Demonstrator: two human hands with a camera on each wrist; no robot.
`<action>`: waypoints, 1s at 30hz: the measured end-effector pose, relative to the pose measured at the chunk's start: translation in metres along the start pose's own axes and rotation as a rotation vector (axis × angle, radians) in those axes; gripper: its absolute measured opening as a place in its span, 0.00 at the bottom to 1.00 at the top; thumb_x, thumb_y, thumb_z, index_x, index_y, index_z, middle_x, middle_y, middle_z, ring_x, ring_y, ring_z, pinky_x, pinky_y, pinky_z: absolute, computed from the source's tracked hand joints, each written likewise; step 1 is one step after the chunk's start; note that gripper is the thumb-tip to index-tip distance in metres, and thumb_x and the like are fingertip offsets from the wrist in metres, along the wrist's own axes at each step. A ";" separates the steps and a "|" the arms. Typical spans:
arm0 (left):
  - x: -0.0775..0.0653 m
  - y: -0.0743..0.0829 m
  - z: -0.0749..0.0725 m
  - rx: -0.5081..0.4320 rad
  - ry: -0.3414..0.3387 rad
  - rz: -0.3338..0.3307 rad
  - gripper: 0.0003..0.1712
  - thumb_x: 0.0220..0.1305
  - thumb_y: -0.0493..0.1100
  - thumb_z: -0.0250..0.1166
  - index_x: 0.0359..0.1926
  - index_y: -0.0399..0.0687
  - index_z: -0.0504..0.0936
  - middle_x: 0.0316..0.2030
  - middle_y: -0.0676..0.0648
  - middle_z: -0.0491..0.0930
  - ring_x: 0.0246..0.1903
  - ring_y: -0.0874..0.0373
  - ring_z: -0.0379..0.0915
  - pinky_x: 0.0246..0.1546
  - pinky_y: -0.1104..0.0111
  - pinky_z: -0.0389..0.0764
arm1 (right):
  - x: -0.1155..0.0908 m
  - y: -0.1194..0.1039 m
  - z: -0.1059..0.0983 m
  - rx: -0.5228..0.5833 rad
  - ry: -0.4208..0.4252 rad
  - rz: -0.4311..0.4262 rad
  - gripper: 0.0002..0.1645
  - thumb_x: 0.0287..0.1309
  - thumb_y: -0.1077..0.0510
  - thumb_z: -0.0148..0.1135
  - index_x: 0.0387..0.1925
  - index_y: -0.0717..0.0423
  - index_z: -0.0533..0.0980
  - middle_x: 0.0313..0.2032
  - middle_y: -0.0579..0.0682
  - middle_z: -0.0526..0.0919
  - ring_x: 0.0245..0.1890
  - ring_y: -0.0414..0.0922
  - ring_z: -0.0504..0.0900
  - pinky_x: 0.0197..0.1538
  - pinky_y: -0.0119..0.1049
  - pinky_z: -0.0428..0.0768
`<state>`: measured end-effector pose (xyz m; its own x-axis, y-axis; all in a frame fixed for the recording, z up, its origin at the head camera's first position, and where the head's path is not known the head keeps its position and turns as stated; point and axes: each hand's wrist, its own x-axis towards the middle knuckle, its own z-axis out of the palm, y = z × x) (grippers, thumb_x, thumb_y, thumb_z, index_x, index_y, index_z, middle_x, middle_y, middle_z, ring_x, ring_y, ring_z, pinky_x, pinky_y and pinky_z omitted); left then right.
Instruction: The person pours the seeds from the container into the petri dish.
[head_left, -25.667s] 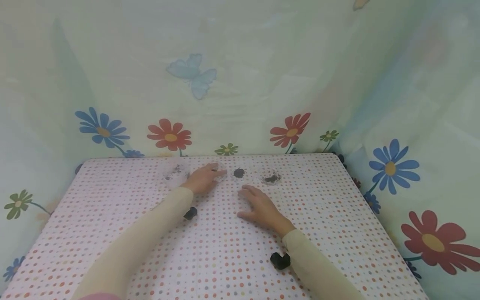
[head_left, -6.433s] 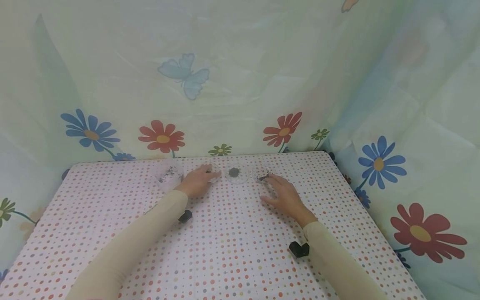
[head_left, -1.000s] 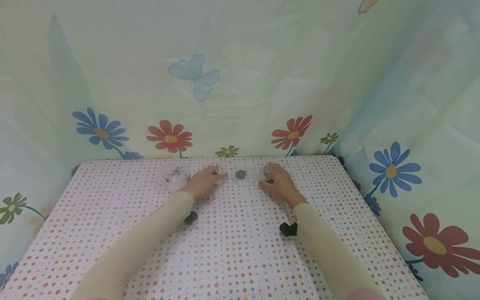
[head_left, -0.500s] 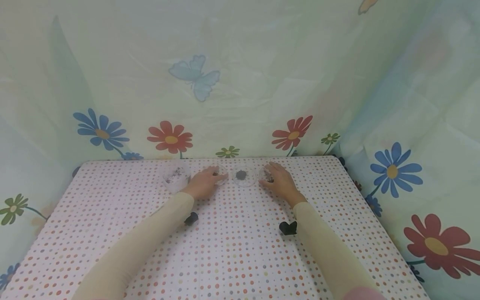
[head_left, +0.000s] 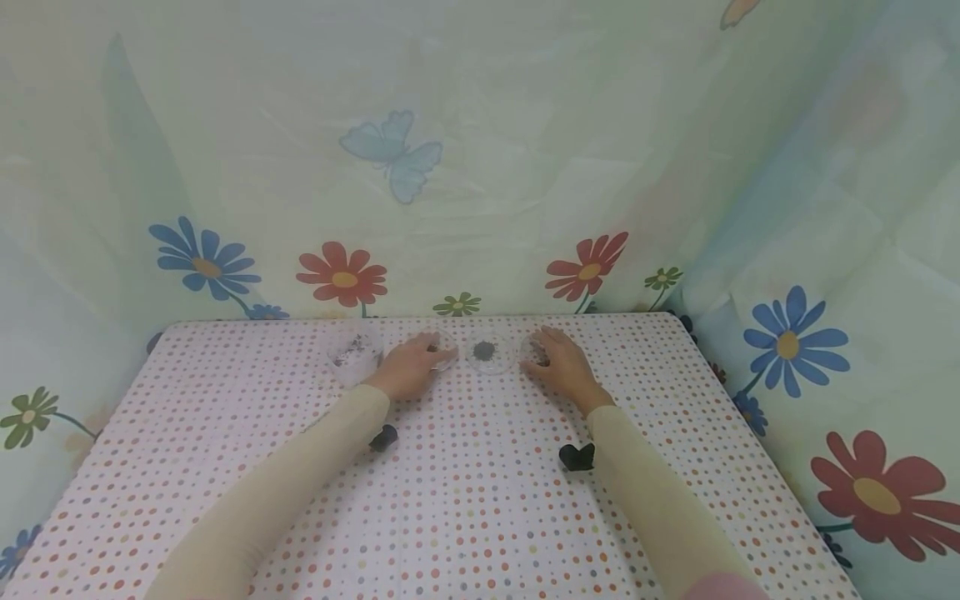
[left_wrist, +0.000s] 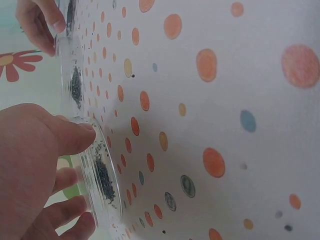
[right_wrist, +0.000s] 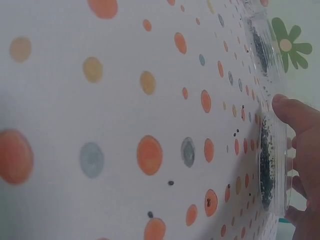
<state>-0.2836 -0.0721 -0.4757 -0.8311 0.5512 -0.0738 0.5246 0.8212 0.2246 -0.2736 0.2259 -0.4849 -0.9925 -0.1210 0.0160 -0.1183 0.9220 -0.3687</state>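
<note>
Several clear round dishes holding small dark grains stand in a row along the table's far side. My left hand (head_left: 407, 368) grips the dish (head_left: 444, 353) left of centre; in the left wrist view the thumb lies on its rim and the fingers curl round the far side of this dish (left_wrist: 104, 182). My right hand (head_left: 564, 367) holds the rightmost dish (head_left: 535, 353) between thumb and fingers; the right wrist view shows dark grains spread along that dish (right_wrist: 268, 162). Between the hands sits another dish (head_left: 486, 352) with a dark heap in its middle.
A clear dish (head_left: 354, 357) with scattered dark specks stands left of my left hand. Loose dark grains (right_wrist: 150, 214) lie on the dotted tablecloth (head_left: 465, 500). A flowered curtain (head_left: 480, 208) hangs right behind the table's far edge.
Some 26 seconds ago my right hand hovered apart from the dishes; by 6 seconds ago it had reached the rightmost one. It now grips that dish. Over the last second neither hand visibly moves.
</note>
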 end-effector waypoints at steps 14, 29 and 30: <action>0.001 -0.001 0.001 0.000 0.005 0.004 0.30 0.71 0.43 0.54 0.71 0.69 0.63 0.73 0.42 0.56 0.73 0.44 0.51 0.72 0.50 0.60 | -0.002 0.004 -0.002 0.022 -0.018 0.028 0.39 0.63 0.43 0.59 0.70 0.53 0.61 0.74 0.57 0.55 0.75 0.57 0.52 0.75 0.57 0.53; -0.001 0.001 0.000 -0.037 -0.004 -0.019 0.30 0.71 0.43 0.54 0.71 0.69 0.62 0.74 0.43 0.54 0.74 0.45 0.49 0.73 0.50 0.57 | -0.001 0.010 -0.002 0.027 0.000 0.017 0.37 0.63 0.44 0.60 0.69 0.54 0.64 0.73 0.59 0.57 0.74 0.58 0.54 0.74 0.59 0.55; -0.001 0.001 -0.001 -0.037 -0.005 -0.021 0.30 0.71 0.43 0.54 0.71 0.69 0.62 0.74 0.43 0.54 0.74 0.45 0.49 0.73 0.50 0.57 | -0.001 0.009 -0.002 0.028 -0.002 0.020 0.37 0.63 0.44 0.60 0.69 0.54 0.64 0.73 0.59 0.57 0.74 0.58 0.53 0.74 0.59 0.55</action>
<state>-0.2826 -0.0718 -0.4748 -0.8407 0.5350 -0.0839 0.5000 0.8264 0.2590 -0.2737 0.2356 -0.4862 -0.9946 -0.1034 0.0065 -0.0975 0.9135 -0.3950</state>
